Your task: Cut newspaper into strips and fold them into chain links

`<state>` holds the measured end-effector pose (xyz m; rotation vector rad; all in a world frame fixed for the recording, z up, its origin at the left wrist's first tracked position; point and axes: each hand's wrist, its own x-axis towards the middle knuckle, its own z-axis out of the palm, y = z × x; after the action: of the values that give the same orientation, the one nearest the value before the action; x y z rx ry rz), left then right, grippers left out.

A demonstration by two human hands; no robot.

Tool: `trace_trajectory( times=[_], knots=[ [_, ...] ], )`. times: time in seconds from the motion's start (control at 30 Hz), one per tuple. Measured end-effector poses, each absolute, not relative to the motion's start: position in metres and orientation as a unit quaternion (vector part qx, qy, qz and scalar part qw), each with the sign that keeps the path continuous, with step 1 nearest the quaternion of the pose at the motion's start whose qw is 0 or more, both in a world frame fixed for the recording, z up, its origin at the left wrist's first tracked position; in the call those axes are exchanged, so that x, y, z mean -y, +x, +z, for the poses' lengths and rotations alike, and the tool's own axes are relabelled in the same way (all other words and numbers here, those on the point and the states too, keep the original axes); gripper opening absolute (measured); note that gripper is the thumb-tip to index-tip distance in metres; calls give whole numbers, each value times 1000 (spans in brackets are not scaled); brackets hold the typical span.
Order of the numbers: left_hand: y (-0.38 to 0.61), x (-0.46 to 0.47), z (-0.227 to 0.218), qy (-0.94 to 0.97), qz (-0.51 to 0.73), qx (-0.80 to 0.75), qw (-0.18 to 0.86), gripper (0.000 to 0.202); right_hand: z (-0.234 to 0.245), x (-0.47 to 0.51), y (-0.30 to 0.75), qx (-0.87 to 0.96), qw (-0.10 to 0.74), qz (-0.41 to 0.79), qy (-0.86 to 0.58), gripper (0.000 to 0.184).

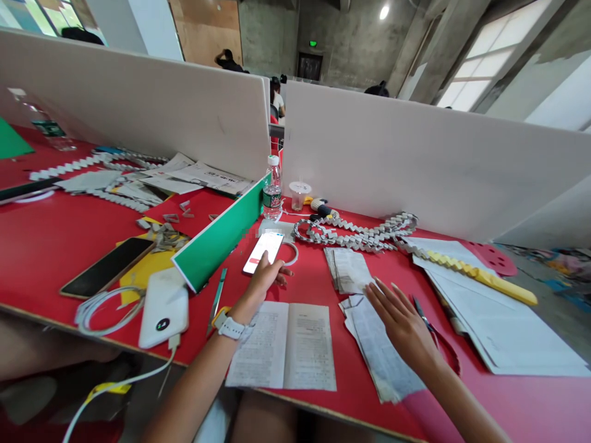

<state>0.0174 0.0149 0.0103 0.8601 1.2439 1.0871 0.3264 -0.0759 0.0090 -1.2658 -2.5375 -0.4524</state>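
- Head view: a lit phone (262,261) is lying just beyond the left page of an open book (310,347), tilted at an angle, its screen facing up.
- Left hand (266,277) is reaching past the book's far left corner, half open, with one fingertip over the lit screen and the other fingers curling loosely beside it; it is not gripping the phone, and I cannot tell whether that fingertip is pressing.
- Right hand (406,329) is hovering or resting to the right of the book, nearly flat, fingers stretched out and holding nothing; I cannot tell how firmly it is touching the paper below.
- Two stacks of cut paper are lying near that hand: the far stack (348,271) beyond the book's right page, the near stack (383,354) just right of the book.
- Scissors (433,329) are lying farther right of the book, partly hidden by the right hand.
- A cutter knife (218,295) is lying left of the book.
- A white ring (290,253) is sitting beyond the book, beside the lit phone.
- Farther beyond the book, a bottle (272,197) and a lidded cup (299,195) are standing, while a folded paper chain (369,237) is stretching to their right.
- Beneath the book, a red table (318,286) is supporting everything.
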Motion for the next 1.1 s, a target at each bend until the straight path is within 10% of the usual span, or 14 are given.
trace_trajectory(
  times=[0.6, 0.77, 1.1],
  knots=[
    [19, -14, 9, 391, 455, -542, 589, 76, -14, 153, 331, 860, 46, -96, -499, 49],
    [22, -13, 12, 410, 447, -553, 572, 78, 6, 136, 324, 866, 62, -74, -491, 67],
    [29, -10, -7, 586, 340, -462, 573, 42, -2, 14, 302, 878, 52, 2, -476, 39]
  ],
)
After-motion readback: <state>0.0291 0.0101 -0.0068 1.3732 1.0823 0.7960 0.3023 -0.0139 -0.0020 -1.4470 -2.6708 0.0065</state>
